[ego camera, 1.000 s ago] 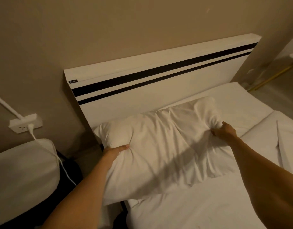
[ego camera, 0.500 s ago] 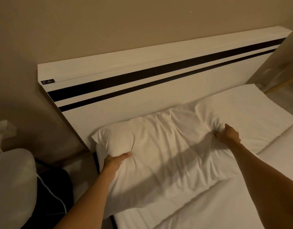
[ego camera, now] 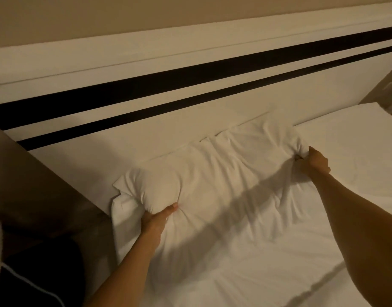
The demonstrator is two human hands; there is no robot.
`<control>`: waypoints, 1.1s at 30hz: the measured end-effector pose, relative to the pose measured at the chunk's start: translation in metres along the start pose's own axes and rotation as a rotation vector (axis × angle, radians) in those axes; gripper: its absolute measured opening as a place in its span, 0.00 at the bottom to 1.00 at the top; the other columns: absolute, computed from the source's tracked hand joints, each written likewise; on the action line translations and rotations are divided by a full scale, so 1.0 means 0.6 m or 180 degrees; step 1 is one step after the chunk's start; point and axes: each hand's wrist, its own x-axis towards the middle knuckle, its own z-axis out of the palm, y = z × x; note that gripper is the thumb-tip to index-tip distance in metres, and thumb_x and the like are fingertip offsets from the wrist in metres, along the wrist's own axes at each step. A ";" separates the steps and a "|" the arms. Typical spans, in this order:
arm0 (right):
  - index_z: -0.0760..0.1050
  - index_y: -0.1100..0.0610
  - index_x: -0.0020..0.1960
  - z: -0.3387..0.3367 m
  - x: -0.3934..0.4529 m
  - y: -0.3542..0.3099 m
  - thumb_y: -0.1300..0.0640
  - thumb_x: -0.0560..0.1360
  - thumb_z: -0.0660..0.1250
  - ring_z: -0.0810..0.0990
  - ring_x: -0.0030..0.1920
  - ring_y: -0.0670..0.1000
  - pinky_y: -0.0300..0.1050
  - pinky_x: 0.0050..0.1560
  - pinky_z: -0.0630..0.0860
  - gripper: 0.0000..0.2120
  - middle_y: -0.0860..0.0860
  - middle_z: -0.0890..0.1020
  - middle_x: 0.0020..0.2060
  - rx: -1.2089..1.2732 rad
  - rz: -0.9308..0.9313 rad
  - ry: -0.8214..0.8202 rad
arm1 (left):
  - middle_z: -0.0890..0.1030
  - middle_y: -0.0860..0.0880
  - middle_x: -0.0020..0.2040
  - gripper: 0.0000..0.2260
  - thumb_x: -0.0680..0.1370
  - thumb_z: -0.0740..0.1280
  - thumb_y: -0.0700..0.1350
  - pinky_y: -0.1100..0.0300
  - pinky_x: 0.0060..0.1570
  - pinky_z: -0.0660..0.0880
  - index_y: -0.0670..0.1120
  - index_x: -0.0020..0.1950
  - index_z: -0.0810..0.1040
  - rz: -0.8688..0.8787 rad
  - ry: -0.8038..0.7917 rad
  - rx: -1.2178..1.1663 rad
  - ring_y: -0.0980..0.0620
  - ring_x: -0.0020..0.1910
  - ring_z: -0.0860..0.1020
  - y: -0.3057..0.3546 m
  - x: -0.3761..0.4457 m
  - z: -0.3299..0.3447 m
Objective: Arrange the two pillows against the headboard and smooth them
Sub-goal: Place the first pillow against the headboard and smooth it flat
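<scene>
Both hands are clamped on the pillow (ego camera: 223, 173): left hand (ego camera: 156, 220) bunching the near-left end, right hand (ego camera: 313, 161) pinching the far corner. A second ago it sat clear of the headboard (ego camera: 190, 111); now its back edge touches. Placement's basically done, smoothing's next, and I can't spot the second pillow.

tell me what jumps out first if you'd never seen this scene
A rumpled white pillow lies mid-frame against the foot of the headboard, pinched at both ends: the left hand at its near-left corner, the right hand bunching its right end. Next, the headboard's two dark stripes slant across the upper frame.
</scene>
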 end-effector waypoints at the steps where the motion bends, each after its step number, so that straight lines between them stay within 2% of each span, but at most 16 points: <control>1: 0.73 0.57 0.59 0.011 0.013 0.012 0.56 0.75 0.64 0.74 0.61 0.66 0.57 0.62 0.70 0.13 0.62 0.79 0.56 0.0013 -0.0004 0.0014 | 0.75 0.48 0.60 0.36 0.68 0.78 0.41 0.60 0.57 0.68 0.41 0.72 0.67 0.0015 -0.0009 0.0009 0.48 0.58 0.75 -0.009 0.009 0.002; 3: 0.72 0.58 0.61 0.032 0.039 0.036 0.56 0.75 0.63 0.73 0.62 0.67 0.57 0.62 0.70 0.15 0.63 0.78 0.58 -0.0037 -0.0004 -0.0075 | 0.75 0.50 0.60 0.35 0.68 0.78 0.40 0.60 0.57 0.67 0.42 0.72 0.67 0.0043 -0.0022 0.0007 0.51 0.55 0.73 -0.023 0.029 0.002; 6: 0.60 0.57 0.71 0.073 0.074 0.078 0.51 0.75 0.64 0.65 0.70 0.65 0.63 0.70 0.62 0.28 0.62 0.70 0.67 -0.0542 -0.0028 -0.0419 | 0.76 0.46 0.63 0.36 0.68 0.78 0.41 0.59 0.60 0.69 0.41 0.72 0.67 -0.0043 0.0128 0.0052 0.49 0.56 0.74 -0.039 0.055 -0.009; 8: 0.49 0.52 0.77 0.104 0.078 0.100 0.47 0.77 0.62 0.56 0.75 0.64 0.67 0.72 0.55 0.34 0.62 0.59 0.74 -0.0819 -0.0085 -0.0589 | 0.75 0.43 0.67 0.41 0.64 0.80 0.45 0.55 0.65 0.70 0.42 0.73 0.66 -0.0025 0.0251 0.0142 0.46 0.61 0.75 -0.051 0.062 -0.014; 10: 0.43 0.50 0.78 0.130 0.068 0.110 0.47 0.80 0.56 0.51 0.76 0.64 0.67 0.73 0.52 0.33 0.60 0.51 0.77 -0.0907 -0.0199 -0.0684 | 0.73 0.42 0.69 0.50 0.57 0.83 0.53 0.49 0.68 0.70 0.43 0.74 0.65 0.0084 0.0363 0.0250 0.43 0.65 0.74 -0.057 0.058 -0.008; 12: 0.42 0.48 0.79 0.139 0.058 0.111 0.48 0.81 0.52 0.48 0.78 0.61 0.67 0.73 0.51 0.30 0.57 0.47 0.78 -0.0897 -0.0158 -0.0673 | 0.71 0.42 0.71 0.56 0.53 0.83 0.57 0.48 0.69 0.69 0.43 0.76 0.61 0.0158 0.0457 0.0322 0.42 0.68 0.72 -0.053 0.048 0.001; 16: 0.44 0.50 0.79 0.123 0.069 0.113 0.48 0.81 0.51 0.49 0.78 0.62 0.65 0.74 0.51 0.29 0.58 0.48 0.78 -0.0775 -0.0258 -0.0733 | 0.67 0.41 0.73 0.50 0.63 0.81 0.49 0.49 0.69 0.67 0.42 0.76 0.55 0.0187 0.0714 0.0369 0.41 0.69 0.70 -0.054 0.032 0.005; 19: 0.48 0.53 0.78 0.105 0.070 0.107 0.46 0.81 0.51 0.55 0.76 0.64 0.66 0.72 0.57 0.28 0.61 0.55 0.76 -0.0744 -0.0478 -0.0595 | 0.64 0.42 0.75 0.49 0.65 0.79 0.51 0.49 0.70 0.64 0.45 0.77 0.54 0.0498 0.0760 0.0456 0.40 0.71 0.67 -0.052 0.012 0.014; 22: 0.49 0.53 0.78 0.090 0.049 0.077 0.44 0.81 0.49 0.53 0.77 0.61 0.65 0.72 0.57 0.29 0.60 0.54 0.77 -0.0944 -0.0820 -0.0470 | 0.58 0.43 0.78 0.44 0.71 0.72 0.60 0.46 0.74 0.61 0.46 0.79 0.54 0.1038 0.1107 0.1070 0.39 0.75 0.61 -0.036 -0.011 0.030; 25: 0.48 0.52 0.79 0.091 0.014 0.025 0.45 0.81 0.48 0.50 0.78 0.59 0.62 0.75 0.52 0.28 0.58 0.51 0.79 -0.1031 -0.1297 -0.0405 | 0.58 0.41 0.79 0.37 0.75 0.58 0.62 0.47 0.75 0.58 0.41 0.78 0.58 0.1859 0.1328 0.2018 0.41 0.77 0.58 -0.009 -0.020 0.061; 29: 0.49 0.50 0.79 0.137 -0.042 -0.051 0.46 0.82 0.46 0.49 0.79 0.58 0.59 0.75 0.51 0.26 0.56 0.50 0.79 -0.0986 -0.2000 -0.0474 | 0.52 0.46 0.80 0.37 0.74 0.39 0.61 0.50 0.77 0.46 0.45 0.79 0.55 0.2575 0.0883 0.3165 0.47 0.80 0.51 0.025 0.005 0.118; 31: 0.50 0.47 0.78 0.177 -0.068 -0.086 0.45 0.82 0.45 0.49 0.79 0.57 0.58 0.75 0.51 0.25 0.55 0.50 0.79 -0.0924 -0.2285 -0.0592 | 0.49 0.48 0.81 0.34 0.76 0.36 0.58 0.50 0.77 0.42 0.46 0.80 0.52 0.2860 0.0639 0.3714 0.48 0.80 0.47 0.034 0.029 0.141; 33: 0.50 0.45 0.78 0.222 -0.085 -0.114 0.45 0.82 0.43 0.47 0.79 0.56 0.58 0.76 0.48 0.25 0.53 0.49 0.79 -0.0907 -0.2415 -0.0741 | 0.46 0.48 0.81 0.29 0.80 0.38 0.56 0.50 0.77 0.40 0.47 0.80 0.49 0.2937 0.0461 0.4101 0.49 0.80 0.44 0.040 0.059 0.161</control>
